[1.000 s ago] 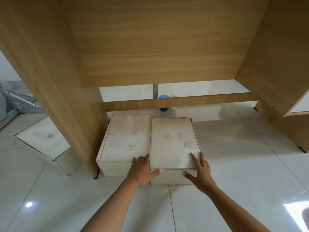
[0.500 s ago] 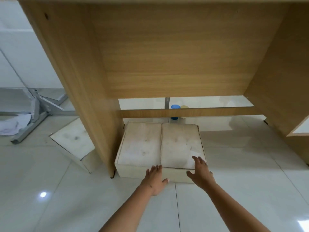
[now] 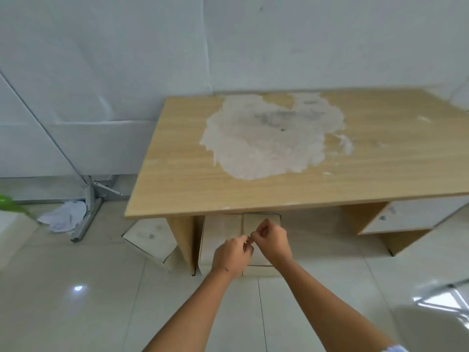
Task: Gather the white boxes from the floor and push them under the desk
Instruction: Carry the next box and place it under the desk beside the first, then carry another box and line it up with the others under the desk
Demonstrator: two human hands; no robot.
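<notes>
Two white boxes lie side by side under the wooden desk [image 3: 177, 184], partly past its front edge: the left box [image 3: 219, 232] against the desk's side panel, the right box [image 3: 264, 221] touching it. A third white box [image 3: 149, 237] lies on the floor left of the desk's side panel, outside it. My left hand [image 3: 232, 255] and my right hand [image 3: 272, 240] hover above the two boxes, fingers curled and fingertips meeting each other. Neither hand touches a box, and I see nothing held.
The desk top has a large white worn patch [image 3: 269, 138]. A white drawer unit [image 3: 411, 217] sits under the desk's right side. A metal frame [image 3: 88, 209] and crumpled paper [image 3: 64, 215] lie by the wall at left. Glossy tiled floor [image 3: 76, 301] surrounds me.
The view has risen from under the desk to above its top. Both hands left the boxes' front edge, lifted, and came together with curled fingers.
</notes>
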